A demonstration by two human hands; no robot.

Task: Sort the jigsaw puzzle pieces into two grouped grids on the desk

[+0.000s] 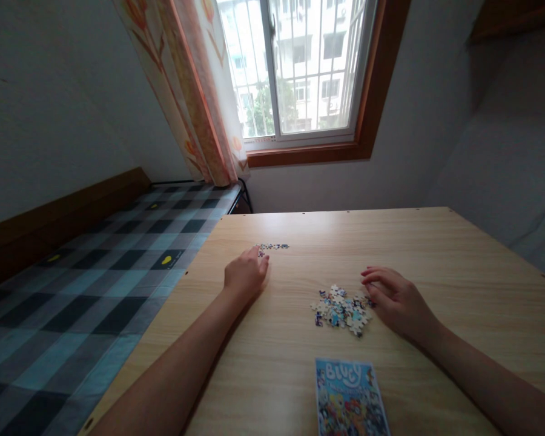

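Note:
My left hand (245, 274) rests on the wooden table (436, 254), fingers curled together, its tips touching the near end of a short row of joined puzzle pieces (275, 246). My right hand (393, 297) lies at the right edge of a heap of loose puzzle pieces (343, 310), fingers bent and reaching into the heap; whether a piece is pinched is hidden. A colourful puzzle picture card (349, 396) lies flat near the table's front edge.
A bed with a blue, grey and black checked cover (72, 290) stands close along the table's left side. Behind the table are a window with bars (300, 66), an orange-patterned curtain (186, 91) and white walls.

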